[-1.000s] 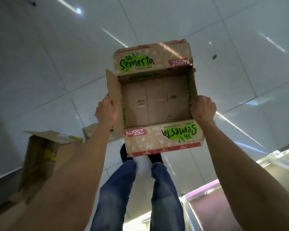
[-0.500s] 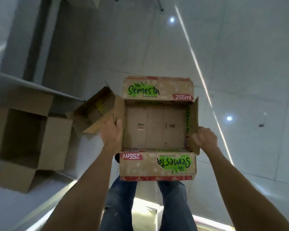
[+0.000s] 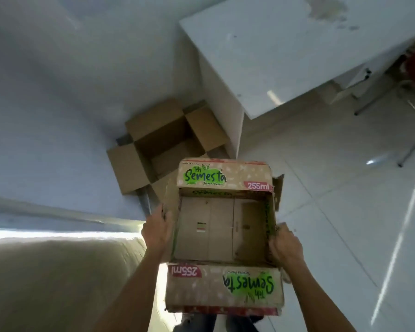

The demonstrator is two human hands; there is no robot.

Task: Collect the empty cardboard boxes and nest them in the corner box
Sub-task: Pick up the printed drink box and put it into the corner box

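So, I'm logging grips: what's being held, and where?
The Teh Semesta box, by its side walls: left hand on one, right hand on the other.

Empty box carried toward the corner box

Both hands, left hand [image 3: 156,230] and right hand [image 3: 285,245], grip the open brown printed cardboard box [image 3: 223,238] by its sides, just short of the plain brown open-flapped corner box [image 3: 163,142], which sits beside the white table [image 3: 290,51].
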